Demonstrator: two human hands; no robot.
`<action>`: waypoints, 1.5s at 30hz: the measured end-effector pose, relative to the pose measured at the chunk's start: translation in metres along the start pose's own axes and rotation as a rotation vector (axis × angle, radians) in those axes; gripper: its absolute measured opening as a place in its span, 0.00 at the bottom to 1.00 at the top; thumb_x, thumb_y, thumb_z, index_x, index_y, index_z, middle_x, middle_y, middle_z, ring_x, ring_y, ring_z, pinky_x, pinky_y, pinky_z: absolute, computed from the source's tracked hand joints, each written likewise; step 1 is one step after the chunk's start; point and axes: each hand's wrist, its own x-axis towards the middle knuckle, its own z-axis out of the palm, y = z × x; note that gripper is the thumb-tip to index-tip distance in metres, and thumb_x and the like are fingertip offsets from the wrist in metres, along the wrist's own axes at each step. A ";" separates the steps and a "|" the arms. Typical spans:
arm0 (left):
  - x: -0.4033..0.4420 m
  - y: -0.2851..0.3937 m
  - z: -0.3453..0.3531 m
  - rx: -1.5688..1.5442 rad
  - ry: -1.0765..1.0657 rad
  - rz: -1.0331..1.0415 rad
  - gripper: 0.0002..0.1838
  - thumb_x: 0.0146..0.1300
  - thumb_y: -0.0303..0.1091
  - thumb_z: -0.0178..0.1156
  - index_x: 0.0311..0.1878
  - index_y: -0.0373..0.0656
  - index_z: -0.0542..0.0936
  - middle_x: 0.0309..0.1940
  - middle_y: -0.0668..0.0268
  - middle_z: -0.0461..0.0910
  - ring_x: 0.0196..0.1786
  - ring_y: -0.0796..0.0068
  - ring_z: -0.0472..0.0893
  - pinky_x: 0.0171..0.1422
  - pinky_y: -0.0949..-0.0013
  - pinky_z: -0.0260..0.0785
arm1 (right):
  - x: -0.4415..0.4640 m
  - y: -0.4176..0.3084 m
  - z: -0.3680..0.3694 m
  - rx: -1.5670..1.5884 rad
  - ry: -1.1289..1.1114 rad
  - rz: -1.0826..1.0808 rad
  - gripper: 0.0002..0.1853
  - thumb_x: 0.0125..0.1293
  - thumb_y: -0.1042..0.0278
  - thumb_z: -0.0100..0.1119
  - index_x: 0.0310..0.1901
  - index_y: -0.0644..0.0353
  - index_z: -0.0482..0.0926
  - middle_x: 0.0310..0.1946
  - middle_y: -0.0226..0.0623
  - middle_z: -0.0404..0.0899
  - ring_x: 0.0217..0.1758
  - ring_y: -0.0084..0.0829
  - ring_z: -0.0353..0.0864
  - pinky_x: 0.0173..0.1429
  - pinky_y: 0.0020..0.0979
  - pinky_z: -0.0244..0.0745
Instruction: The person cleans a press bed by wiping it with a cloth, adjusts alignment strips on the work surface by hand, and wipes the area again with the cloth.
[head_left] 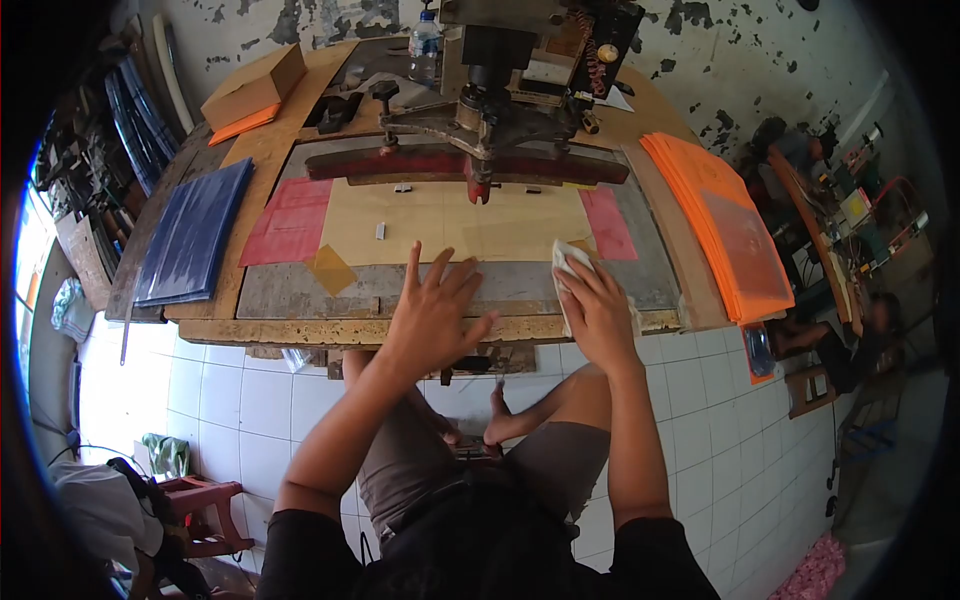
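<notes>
My left hand (437,310) has its fingers spread over the front part of the grey metal plate (400,290), just below a yellow sheet (440,220), and holds nothing. My right hand (597,305) is closed on a white cloth (572,262) at the sheet's lower right edge. Red-pink pieces (285,222) flank the sheet on both sides. Small metal bits (381,231) lie on it. Above its back edge hangs the press head with a long red bar (400,164).
Dark blue sheets (195,235) are stacked at the left, orange ones (715,225) at the right. A cardboard box (254,86) and a water bottle (425,48) stand at the back. Another person (850,345) sits at the far right beside a bench.
</notes>
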 end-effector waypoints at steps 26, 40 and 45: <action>0.017 -0.023 0.019 -0.065 0.038 -0.139 0.42 0.75 0.60 0.63 0.83 0.41 0.73 0.85 0.61 0.71 0.89 0.49 0.62 0.96 0.31 0.27 | 0.017 -0.046 0.008 0.105 -0.090 -0.145 0.18 0.80 0.62 0.65 0.66 0.51 0.89 0.76 0.35 0.82 0.81 0.50 0.75 0.83 0.52 0.70; 0.018 -0.024 0.020 -0.076 0.009 -0.115 0.42 0.77 0.61 0.60 0.84 0.42 0.72 0.87 0.58 0.68 0.91 0.48 0.59 0.97 0.32 0.26 | 0.047 0.033 0.011 0.079 -0.055 -0.032 0.19 0.78 0.66 0.67 0.67 0.52 0.88 0.75 0.35 0.82 0.80 0.49 0.76 0.82 0.53 0.69; 0.018 -0.028 0.024 -0.103 -0.002 -0.100 0.39 0.77 0.55 0.58 0.84 0.42 0.73 0.87 0.59 0.68 0.91 0.47 0.59 0.97 0.32 0.28 | 0.029 -0.045 0.035 0.153 0.001 -0.168 0.18 0.77 0.70 0.66 0.66 0.53 0.89 0.75 0.35 0.82 0.81 0.48 0.75 0.79 0.52 0.71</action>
